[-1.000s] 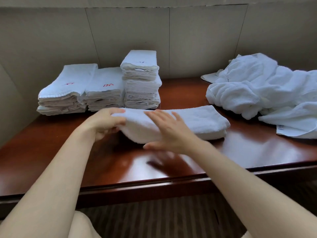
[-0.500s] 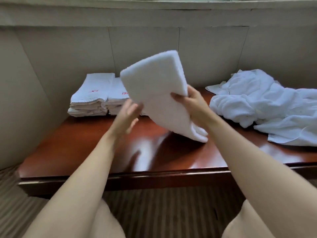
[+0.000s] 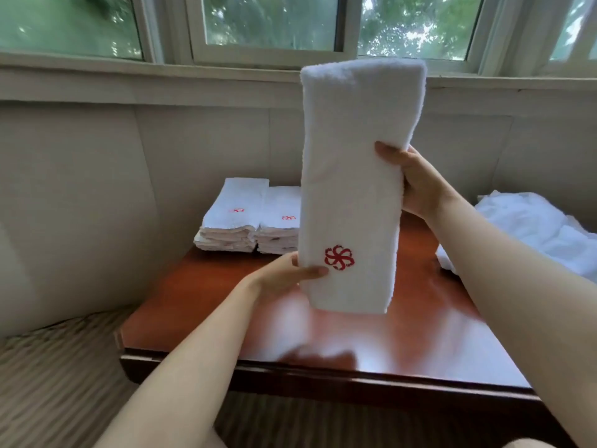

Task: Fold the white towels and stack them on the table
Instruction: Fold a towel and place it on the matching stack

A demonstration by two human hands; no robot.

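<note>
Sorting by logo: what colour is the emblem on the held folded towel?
Red, a pinwheel-like flower emblem on the white folded towel; the head view shows it.

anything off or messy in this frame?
Nothing damaged or spilled. The folded towel is held upright above the table by the left hand and right hand. The only untidy spot is the unfolded towel heap at right, awaiting folding.

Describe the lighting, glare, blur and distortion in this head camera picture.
Head view: soft daylight comes through the windows; the glossy reddish-brown wooden table mirrors a pale, smeared reflection under the folded white towel with the red flower emblem; the window frame and sill bow from wide-angle distortion; the stacked folded white towels look soft, their red marks unreadable.
</note>
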